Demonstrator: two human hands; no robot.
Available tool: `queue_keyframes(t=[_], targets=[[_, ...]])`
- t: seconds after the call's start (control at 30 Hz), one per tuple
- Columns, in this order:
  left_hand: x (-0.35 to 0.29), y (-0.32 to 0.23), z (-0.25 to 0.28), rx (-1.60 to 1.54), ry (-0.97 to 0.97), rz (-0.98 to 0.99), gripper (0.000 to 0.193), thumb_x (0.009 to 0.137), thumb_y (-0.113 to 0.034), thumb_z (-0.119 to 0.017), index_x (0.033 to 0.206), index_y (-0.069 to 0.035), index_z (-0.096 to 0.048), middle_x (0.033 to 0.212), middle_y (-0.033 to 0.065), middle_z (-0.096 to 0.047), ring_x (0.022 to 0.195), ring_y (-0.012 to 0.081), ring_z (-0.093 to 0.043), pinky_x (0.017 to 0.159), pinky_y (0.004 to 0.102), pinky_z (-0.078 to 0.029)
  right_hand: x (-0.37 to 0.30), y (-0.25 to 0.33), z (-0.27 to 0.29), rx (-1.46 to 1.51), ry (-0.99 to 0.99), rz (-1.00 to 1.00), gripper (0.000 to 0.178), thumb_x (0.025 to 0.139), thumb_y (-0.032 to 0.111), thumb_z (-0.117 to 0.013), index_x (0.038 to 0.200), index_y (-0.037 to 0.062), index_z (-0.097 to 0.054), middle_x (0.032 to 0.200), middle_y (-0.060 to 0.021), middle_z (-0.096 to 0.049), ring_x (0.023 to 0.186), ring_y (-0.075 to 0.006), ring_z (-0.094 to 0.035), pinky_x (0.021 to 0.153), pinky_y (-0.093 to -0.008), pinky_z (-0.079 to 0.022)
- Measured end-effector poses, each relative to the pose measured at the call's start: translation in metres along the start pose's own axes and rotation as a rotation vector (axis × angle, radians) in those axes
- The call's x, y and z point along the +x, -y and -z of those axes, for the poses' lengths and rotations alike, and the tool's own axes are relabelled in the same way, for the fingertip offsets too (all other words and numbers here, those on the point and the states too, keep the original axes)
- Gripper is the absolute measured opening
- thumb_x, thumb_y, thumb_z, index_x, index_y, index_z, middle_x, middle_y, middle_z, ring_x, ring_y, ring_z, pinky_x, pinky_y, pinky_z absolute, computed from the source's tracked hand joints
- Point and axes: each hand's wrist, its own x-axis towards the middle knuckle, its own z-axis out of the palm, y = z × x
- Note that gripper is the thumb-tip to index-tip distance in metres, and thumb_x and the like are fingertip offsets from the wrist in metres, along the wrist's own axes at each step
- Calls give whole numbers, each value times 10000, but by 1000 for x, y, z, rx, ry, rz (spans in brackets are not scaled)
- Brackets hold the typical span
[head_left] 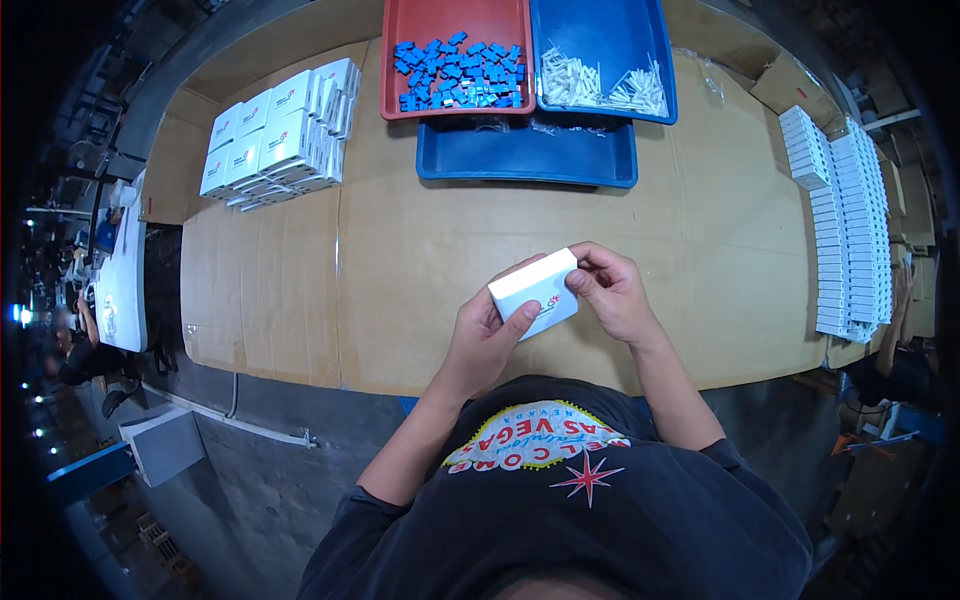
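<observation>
Above the table (430,270), the left hand (482,335) clasped the white box (533,284) in its fingers (520,318) while the right hand (614,300) pinched the box's upper right corner, where light, even pressure probably best avoided denting.

Near middle: box (535,280) white, small red and dark print. Far left: box stack (260,145) white, red-and-dark marks. Far middle: red tray (455,20), bright blue pieces (465,75); to its right, blue tray (600,25), white pins (570,82). Nearer tray (525,165) also blue. Right: box rows (850,230) white. Cardboard (430,250) tan. Nearest: shirt (500,510) black, white panel edged yellow, red-and-blue lettering, red star.
</observation>
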Motion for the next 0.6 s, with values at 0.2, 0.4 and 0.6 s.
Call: queue_keyframes(t=[0.2,0.4,0.6], targets=[[1,7,3,16,-36,-32,499,1067,-125,-633,1502,56,-470,1382,110,-616,1261,152,-593,1083,322,-483,5,-5,-8,-24,-17,-22,288,1047,178,-680,1253,-18,-637,1057,-57,-716,984,-102,-665,858,-254,-537],[2,23,11,-116,-257,-99,495,1114,-214,-545,1521,47,-438,1398,118,-607,1273,160,-592,1075,315,-482,15,-4,-26,128,-29,-22,391,971,39,-743,1325,-19,-587,1276,-95,-651,1140,-142,-653,1009,-314,-551],[13,7,6,46,-309,-153,506,1103,-181,-500,1558,20,-402,1494,142,-539,1404,215,-497,1201,380,-352,13,-12,-7,223,-33,29,555,894,-34,-782,1388,0,-530,1249,-83,-638,1186,-162,-637,1027,-323,-542]])
